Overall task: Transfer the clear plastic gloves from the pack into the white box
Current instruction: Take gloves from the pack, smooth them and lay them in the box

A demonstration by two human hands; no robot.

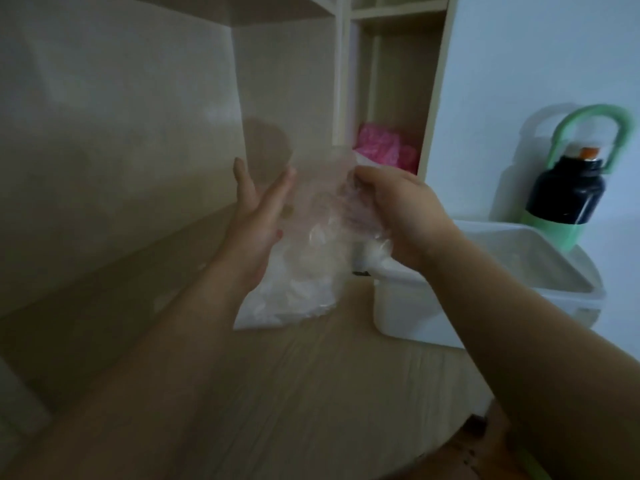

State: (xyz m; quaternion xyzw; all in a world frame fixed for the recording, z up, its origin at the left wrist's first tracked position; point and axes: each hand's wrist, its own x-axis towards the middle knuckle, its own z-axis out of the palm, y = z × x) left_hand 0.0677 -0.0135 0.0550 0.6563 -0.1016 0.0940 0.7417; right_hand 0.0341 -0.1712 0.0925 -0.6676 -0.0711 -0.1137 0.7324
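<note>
A clear plastic pack of gloves [294, 289] hangs above the wooden desk [242, 393], its lower end full of crumpled white plastic. My right hand [391, 209] grips the upper part of the pack, its fingers curled into the thin film. My left hand [258, 209] is beside the pack on its left, fingers straight and the palm against the plastic. The white box [408, 306] stands on the desk right of the pack, partly behind my right forearm. Its open top shows a pale inside.
A black and green bottle [568, 195] with a green loop handle stands behind the white box. A pink bundle [384, 147] lies in the shelf compartment at the back. Shelf walls rise behind and to the left. The desk's rounded edge [485, 441] is at the lower right.
</note>
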